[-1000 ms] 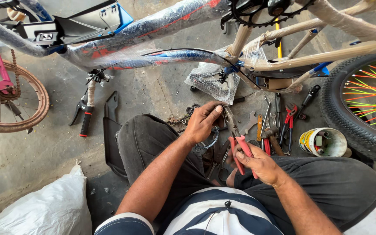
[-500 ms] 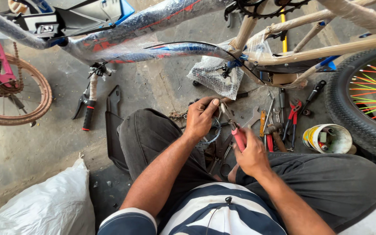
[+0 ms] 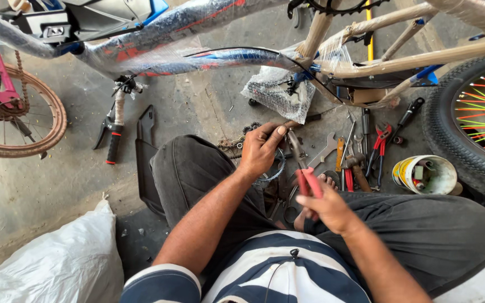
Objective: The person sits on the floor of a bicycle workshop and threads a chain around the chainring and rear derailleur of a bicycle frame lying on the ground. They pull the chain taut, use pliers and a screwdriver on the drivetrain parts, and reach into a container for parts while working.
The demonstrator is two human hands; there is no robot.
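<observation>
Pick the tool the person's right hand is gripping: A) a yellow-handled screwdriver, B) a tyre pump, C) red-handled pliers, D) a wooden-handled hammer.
C: the right hand is closed around the red handles of the pliers, whose metal nose reaches up to the fingers of the left hand.

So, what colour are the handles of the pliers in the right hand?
Red; the pliers show best in the head view, held by the right hand.

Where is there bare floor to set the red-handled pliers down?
Bare concrete lies between the black plastic guard and the rusty wheel, and below the wrapped frame tube. Crowded: the tool pile beside the white tub.
</observation>
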